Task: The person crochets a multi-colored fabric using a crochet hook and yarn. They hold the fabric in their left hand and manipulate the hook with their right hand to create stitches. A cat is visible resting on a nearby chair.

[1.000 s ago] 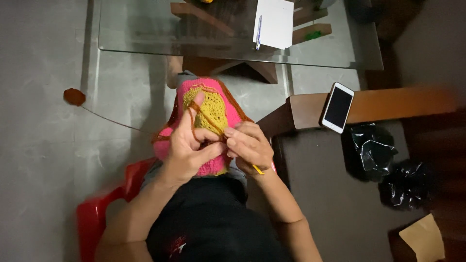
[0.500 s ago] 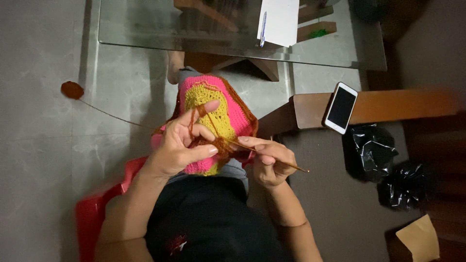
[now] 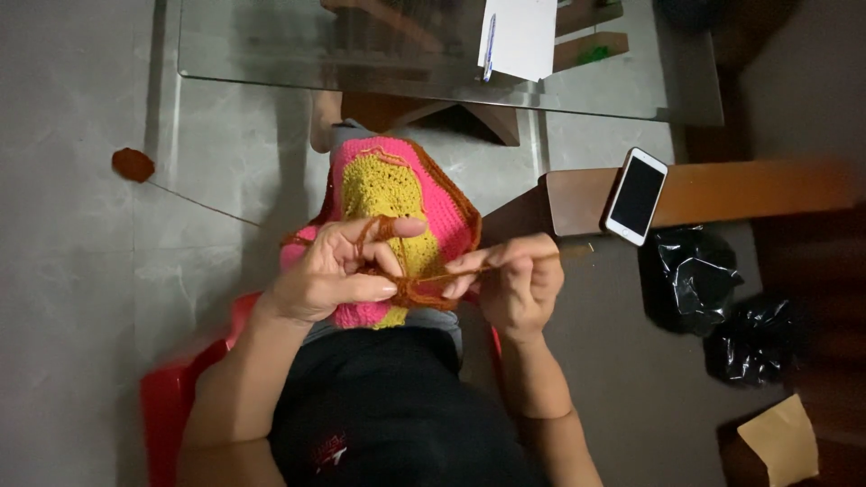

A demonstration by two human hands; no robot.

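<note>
I see my left hand (image 3: 329, 275) resting on the crochet piece (image 3: 401, 212), a pink and yellow panel edged in brown that lies over my lap, just below the near edge of the glass surface (image 3: 271, 54). Its grip is partly closed: the thumb and lower fingers pinch the brown border of the work, while the forefinger stretches out across the yellow centre with brown yarn (image 3: 370, 236) looped over it. My right hand (image 3: 514, 284) sits just beside it, to the right of the panel, and its grip is closed on a thin crochet hook (image 3: 505, 263). The hook runs sideways, its working end meeting the brown border between the two hands and its tail poking out past the knuckles. I cannot tell whether a loop sits on the hook.

A strand of brown yarn leads from the work across the grey floor (image 3: 72, 271) to a small yarn ball (image 3: 133, 164) lying well apart on the left. On the glass surface, towards its far edge, lies a white sheet of paper (image 3: 523, 36) with a pen (image 3: 489, 45) on it. A smartphone (image 3: 636, 196) with a dark screen lies on a wooden armrest (image 3: 749, 189) to the right. Two crumpled black bags (image 3: 699, 275) lie below that, near a tan paper piece (image 3: 780, 442). A red plastic chair (image 3: 167, 410) shows under my left arm.
</note>
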